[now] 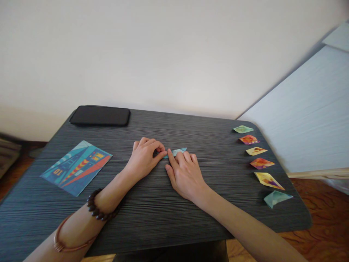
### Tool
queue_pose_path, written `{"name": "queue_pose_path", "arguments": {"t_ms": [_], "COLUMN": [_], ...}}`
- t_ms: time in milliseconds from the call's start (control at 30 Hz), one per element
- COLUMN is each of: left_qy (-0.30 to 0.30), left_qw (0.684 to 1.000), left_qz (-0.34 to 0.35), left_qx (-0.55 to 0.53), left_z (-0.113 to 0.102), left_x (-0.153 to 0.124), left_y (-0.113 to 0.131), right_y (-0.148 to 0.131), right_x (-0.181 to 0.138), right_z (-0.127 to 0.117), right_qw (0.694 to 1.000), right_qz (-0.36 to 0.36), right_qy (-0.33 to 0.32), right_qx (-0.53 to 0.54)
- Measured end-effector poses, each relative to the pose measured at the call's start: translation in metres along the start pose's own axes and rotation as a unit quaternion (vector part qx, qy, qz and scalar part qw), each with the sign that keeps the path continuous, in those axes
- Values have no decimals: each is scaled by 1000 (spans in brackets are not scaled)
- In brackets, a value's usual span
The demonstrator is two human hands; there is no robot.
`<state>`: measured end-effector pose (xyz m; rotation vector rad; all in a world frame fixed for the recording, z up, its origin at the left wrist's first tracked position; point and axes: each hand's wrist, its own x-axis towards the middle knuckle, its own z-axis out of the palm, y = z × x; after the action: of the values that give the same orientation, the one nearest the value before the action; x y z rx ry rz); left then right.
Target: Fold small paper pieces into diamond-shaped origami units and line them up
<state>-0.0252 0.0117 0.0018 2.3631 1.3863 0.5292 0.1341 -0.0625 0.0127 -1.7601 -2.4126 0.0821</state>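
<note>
A small folded piece of light-blue origami paper lies on the dark table between my hands, partly covered by my fingers. My left hand pinches its left end between thumb and forefinger. On the paper's near side, my right hand presses down with an outstretched forefinger, its other fingers curled over the right part. The thumb of that hand rests apart from the forefinger. How the hidden part is folded I cannot tell.
A patterned blue paper sheet lies flat at the left. Behind it is a black rectangular case. Several folded paper pieces, among them a teal one, line the right edge of the dark table. A white wall rises behind.
</note>
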Motion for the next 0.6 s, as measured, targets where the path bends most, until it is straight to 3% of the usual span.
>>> {"name": "queue_pose_path", "arguments": {"t_ms": [600], "left_qy": [-8], "left_qw": [1000], "left_qz": [-9], "left_qx": [-10], "left_z": [0], "left_x": [1], "left_y": [-2], "right_y": [10], "right_x": [-8], "right_z": [-2], "right_qw": [999], "right_qz": [41], "right_qy": [-4], "right_qx": [3]}}
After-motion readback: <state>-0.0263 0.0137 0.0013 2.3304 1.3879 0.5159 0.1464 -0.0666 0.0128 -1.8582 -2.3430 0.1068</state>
